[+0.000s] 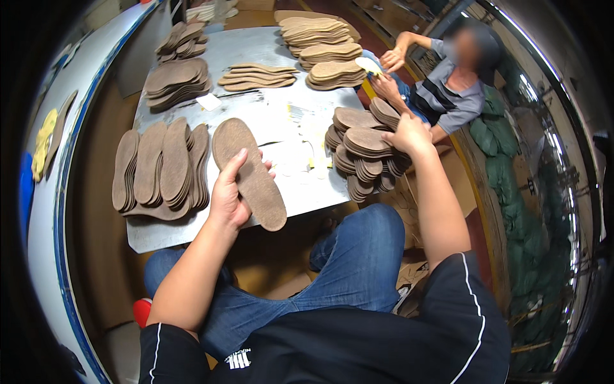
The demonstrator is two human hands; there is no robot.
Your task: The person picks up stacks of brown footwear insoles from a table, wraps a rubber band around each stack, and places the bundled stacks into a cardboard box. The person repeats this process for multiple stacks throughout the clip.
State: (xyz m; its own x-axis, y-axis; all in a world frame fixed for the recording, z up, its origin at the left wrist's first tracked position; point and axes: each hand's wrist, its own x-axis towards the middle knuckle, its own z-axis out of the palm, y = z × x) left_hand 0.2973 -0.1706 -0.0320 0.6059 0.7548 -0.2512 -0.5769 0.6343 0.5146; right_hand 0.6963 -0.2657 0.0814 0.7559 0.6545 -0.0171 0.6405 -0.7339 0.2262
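Note:
A brown, felt-like shoe insole (252, 173) is gripped in my left hand (231, 192), thumb across its face and fingers behind it. It is held tilted above the table's near edge. Over at the right, my right hand (412, 136) grasps the end of an insole (368, 141) on top of a piled heap; most of its fingers are hidden behind the hand, so how many insoles it grips does not show. To the left of my left hand, several stacks of similar brown insoles (150, 163) lie side by side on the table.
The pale metal table (307, 192) carries more insole stacks (182, 80) at far left and lighter tan ones (320, 35) at the back. A co-worker (448, 89) sits at the right, handling a white and yellow piece (369, 65). A blue-edged white surface (48, 230) runs along the left.

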